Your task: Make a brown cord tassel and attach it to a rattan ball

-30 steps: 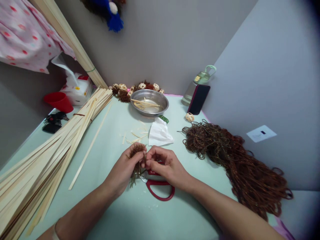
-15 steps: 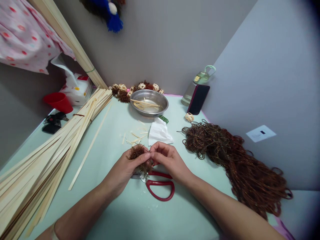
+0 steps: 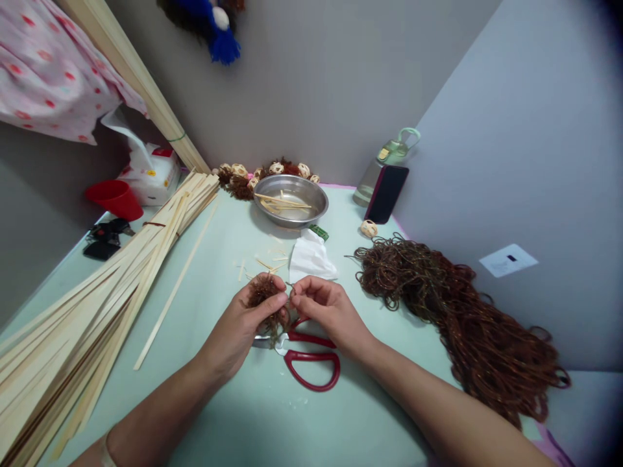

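A fluffy brown yarn tuft (image 3: 261, 292) is gripped in my left hand (image 3: 246, 324), thumb pressed over it. Just to its right, my right hand (image 3: 328, 311) is closed in a pinch on a thin dark yarn strand (image 3: 291, 290) by the tuft. Below both hands lie red-handled scissors (image 3: 311, 370), with their blades partly under my left hand. Beyond the hands are a crumpled white tissue (image 3: 311, 256) and short strip offcuts (image 3: 267, 264) on the pale green table.
At left lies a bundle of wooden strips (image 3: 121, 285); a metal bowl (image 3: 318, 214) with strips in it stands behind. A large brown yarn skein (image 3: 467, 324) lies at right. A phone (image 3: 387, 193) leans against a bottle (image 3: 365, 185) near a woven ball (image 3: 368, 227).
My left hand has shifted slightly left with the tuft, opening a small gap between the hands. The right hand has hardly moved.
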{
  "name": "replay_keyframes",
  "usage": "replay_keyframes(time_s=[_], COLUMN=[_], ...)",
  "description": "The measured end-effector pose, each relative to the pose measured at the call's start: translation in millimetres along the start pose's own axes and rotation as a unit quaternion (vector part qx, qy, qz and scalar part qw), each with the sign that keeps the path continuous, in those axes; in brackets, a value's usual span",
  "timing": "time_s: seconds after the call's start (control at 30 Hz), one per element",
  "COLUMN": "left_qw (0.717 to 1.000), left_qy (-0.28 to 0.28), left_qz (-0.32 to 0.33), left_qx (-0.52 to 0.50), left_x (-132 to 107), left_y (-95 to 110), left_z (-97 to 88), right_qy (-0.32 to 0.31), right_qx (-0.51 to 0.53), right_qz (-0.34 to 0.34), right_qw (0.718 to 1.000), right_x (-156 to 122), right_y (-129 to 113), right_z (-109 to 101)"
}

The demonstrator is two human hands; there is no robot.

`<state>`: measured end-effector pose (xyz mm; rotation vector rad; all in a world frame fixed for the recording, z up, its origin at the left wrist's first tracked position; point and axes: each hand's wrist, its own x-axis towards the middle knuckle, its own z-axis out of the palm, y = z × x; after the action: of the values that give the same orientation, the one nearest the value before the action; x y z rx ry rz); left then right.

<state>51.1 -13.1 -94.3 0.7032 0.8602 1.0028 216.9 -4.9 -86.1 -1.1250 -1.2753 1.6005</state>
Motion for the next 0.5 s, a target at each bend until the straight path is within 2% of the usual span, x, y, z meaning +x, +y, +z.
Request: replay_keyframes(time_s=[0.23,0.5], left_qw=[0.999,0.999], left_qy=[-0.006,-0.021], left_qz=[-0.018,-0.026], left_qx=[0.045,0.013], left_x=[1.4,-0.7], left_y=[-2.4,-0.3], left_z=[1.8,1.2], right_qy=[0.006,0.004], right_qx=[-0.018,-0.024], right_qz=[-0.003,0.004], right_qw=[1.0,1.0], right_x=[0.4,0.3], right_y=[1.6,1.5], right_z=[-0.2,-0.8])
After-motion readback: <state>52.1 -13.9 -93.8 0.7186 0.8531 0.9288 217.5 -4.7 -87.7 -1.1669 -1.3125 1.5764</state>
